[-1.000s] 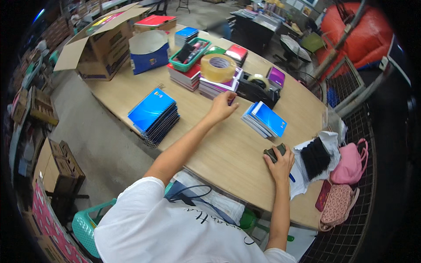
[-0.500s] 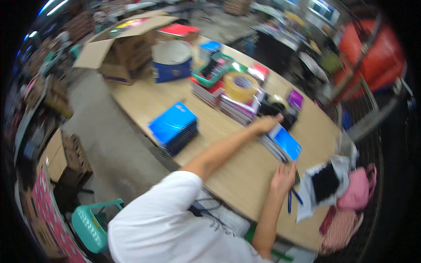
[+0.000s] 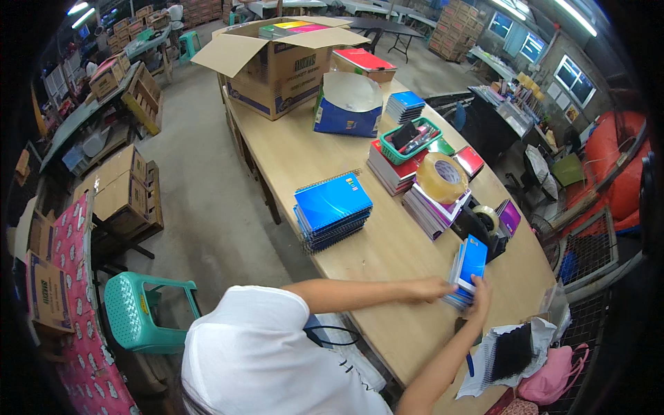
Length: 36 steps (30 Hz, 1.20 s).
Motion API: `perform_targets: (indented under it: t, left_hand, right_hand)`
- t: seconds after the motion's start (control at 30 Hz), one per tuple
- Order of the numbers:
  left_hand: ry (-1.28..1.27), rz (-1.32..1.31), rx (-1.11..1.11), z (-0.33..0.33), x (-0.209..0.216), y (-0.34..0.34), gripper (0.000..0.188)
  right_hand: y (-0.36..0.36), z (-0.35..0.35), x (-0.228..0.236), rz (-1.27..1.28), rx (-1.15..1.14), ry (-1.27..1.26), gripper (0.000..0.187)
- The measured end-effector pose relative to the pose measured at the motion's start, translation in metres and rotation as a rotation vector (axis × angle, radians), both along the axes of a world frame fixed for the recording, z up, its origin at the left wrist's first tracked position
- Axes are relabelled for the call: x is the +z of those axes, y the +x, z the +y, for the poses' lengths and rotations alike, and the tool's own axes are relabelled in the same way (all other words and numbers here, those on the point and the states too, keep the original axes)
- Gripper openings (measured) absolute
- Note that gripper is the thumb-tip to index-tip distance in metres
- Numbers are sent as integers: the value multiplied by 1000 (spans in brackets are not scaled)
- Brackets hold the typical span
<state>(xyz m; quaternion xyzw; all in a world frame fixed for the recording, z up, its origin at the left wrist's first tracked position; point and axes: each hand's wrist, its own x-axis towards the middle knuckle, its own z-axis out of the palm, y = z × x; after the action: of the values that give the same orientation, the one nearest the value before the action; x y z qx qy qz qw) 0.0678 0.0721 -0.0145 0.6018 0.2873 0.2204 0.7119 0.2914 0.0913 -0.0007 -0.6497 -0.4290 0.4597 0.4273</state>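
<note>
A small stack of blue-covered notebooks (image 3: 473, 257) is between my hands near the right edge of the table. My left hand (image 3: 433, 289) presses its fingers against the stack's near left side. Around the near right corner curls my right hand (image 3: 478, 296), gripping the notebooks with the thumb side on the top cover. Further left lies a taller stack of blue spiral notebooks (image 3: 335, 205), touched by neither hand. A black tape dispenser (image 3: 485, 225) stands just beyond the held stack, beside purple-edged notebooks (image 3: 429, 211) with a large tape roll (image 3: 441, 177) on top.
On the table (image 3: 377, 277), a green basket (image 3: 411, 141) of small tools rests on red notebooks (image 3: 391, 169). An open carton (image 3: 277, 76) and a blue cut-down box (image 3: 348, 114) stand far left. A black spiral-bound item (image 3: 510, 351) and a pink pouch (image 3: 553, 375) lie near right.
The view has turned and steadied. My left hand has come from the far end of the small notebook stack to its near left side, and my right hand has closed around its near right corner.
</note>
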Motion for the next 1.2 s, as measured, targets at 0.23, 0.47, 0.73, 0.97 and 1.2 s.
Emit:
perform_targets:
  t: [0.23, 0.47, 0.73, 0.97, 1.2]
  left_hand:
    - [480, 83, 290, -24, -17, 103, 84]
    - [629, -13, 643, 30, 65, -41, 41]
    - [507, 711, 276, 138, 68, 16, 62]
    - [417, 624, 284, 160, 53, 26, 55]
    - [446, 771, 264, 128, 85, 32, 54]
  right_hand:
    - [38, 55, 61, -48, 537, -79, 71]
    - [40, -92, 80, -918, -71, 538, 50]
    - [-20, -157, 25, -1136, -135, 152, 68]
    - [-1, -124, 39, -1288, -272, 419, 52]
    - [-24, -113, 17, -958, -320, 497, 46]
